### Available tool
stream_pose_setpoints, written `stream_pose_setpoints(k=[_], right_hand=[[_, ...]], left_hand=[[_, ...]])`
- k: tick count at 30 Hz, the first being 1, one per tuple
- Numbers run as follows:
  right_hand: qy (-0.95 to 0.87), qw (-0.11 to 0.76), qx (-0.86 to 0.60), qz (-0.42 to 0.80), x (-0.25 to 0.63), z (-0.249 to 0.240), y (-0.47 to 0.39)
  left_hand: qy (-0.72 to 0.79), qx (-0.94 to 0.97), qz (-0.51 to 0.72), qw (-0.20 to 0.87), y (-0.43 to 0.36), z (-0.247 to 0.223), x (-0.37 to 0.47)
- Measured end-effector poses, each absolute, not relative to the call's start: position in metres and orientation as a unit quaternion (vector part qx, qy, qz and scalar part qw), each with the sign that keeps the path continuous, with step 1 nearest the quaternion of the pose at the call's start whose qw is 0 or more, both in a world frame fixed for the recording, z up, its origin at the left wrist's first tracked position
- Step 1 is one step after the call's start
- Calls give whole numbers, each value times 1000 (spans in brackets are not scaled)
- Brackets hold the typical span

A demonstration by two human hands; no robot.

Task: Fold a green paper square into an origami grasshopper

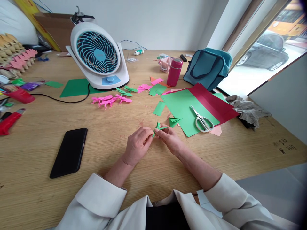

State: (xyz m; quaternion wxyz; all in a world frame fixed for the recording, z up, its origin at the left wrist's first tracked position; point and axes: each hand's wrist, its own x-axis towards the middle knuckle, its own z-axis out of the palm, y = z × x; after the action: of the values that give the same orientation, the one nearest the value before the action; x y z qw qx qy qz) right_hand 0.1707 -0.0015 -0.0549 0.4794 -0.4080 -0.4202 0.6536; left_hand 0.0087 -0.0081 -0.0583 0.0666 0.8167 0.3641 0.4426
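Note:
Over the middle of the table, a small folded green paper figure [158, 126] is pinched between both my hands. My left hand [138, 142] has its thumb and fingertips closed on the figure's left end. From the other side, my right hand [169, 138] grips its body, and thin green points stick out above and to the right. Just beyond my right hand lies a folded green paper piece [174, 121], with a flat green paper rectangle [159, 108] behind it. Folded pink paper figures [109, 101] and green ones [124, 92] lie in front of the fan.
White-handled scissors [203, 122] rest on green paper sheets [184, 110] over red ones [216, 103]. A fan [99, 57], a pink bottle [174, 72] and a blue bag [207, 67] stand at the back. At left are a black phone [69, 152] and a red cutter [11, 123].

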Motion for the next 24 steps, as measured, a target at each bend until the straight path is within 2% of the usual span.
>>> stream_pose_setpoints(k=[8, 17, 24], right_hand=[[-409, 492, -391, 662, 171, -57, -1], [-410, 495, -396, 656, 170, -59, -1], [-428, 485, -384, 659, 170, -61, -1]], left_hand=[[369, 808, 451, 82, -8, -58, 10], [422, 749, 480, 175, -11, -56, 16], [459, 637, 520, 336, -13, -59, 22]])
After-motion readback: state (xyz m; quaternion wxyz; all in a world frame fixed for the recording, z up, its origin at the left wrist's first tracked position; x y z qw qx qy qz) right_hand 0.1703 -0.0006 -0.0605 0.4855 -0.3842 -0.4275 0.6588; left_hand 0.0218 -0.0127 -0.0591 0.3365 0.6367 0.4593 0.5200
